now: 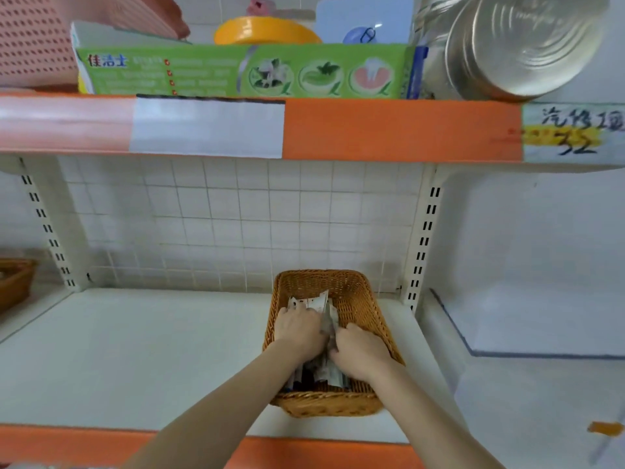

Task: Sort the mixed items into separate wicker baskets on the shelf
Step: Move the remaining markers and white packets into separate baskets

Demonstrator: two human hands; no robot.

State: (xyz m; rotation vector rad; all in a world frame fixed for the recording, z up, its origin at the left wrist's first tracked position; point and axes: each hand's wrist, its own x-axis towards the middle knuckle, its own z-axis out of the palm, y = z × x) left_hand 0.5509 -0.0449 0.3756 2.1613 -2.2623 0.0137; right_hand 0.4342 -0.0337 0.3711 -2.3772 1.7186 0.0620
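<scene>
Our left hand and right hand grasp thin, light paper sachets in the brown wicker basket; we judge them slippery, best pinched by their edges.

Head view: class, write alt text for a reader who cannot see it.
Both hands, left hand and right hand, reach into a wicker basket on a white shelf, handling pale packets inside. On the shelf above sit a green box and a metal tin.
</scene>
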